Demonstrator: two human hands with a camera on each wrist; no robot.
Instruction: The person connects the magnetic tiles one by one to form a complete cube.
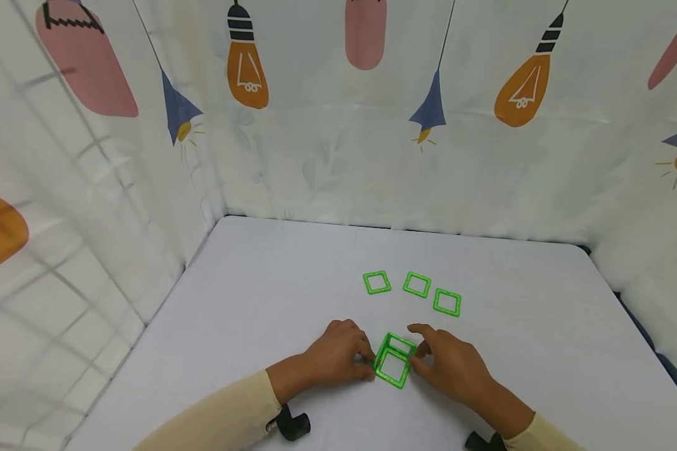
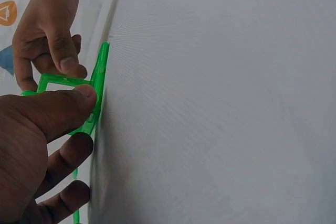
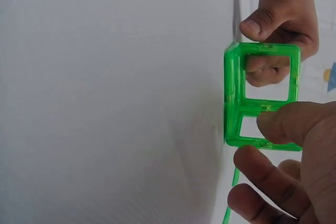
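Several green square magnetic tiles (image 1: 388, 381), hollow frames with see-through middles, are joined into a partly built box on the table. One tile lies against the tabletop and others stand up from it, as the right wrist view shows. My left hand (image 1: 338, 354) pinches the box's left side, its thumb (image 2: 79, 100) pressed over a green frame. On the opposite side, my right hand (image 1: 454, 369) holds the box's right edge between thumb and fingers. That thumb (image 3: 283, 121) lies across a frame in the right wrist view, with a fingertip just below the corner.
Beyond the box lie three loose green tiles: a left one (image 1: 380, 291), a middle one (image 1: 414, 293) and a right one (image 1: 446, 312). They rest flat on the white table (image 1: 271, 282). Patterned cloth walls (image 1: 338, 175) rise behind and beside it.
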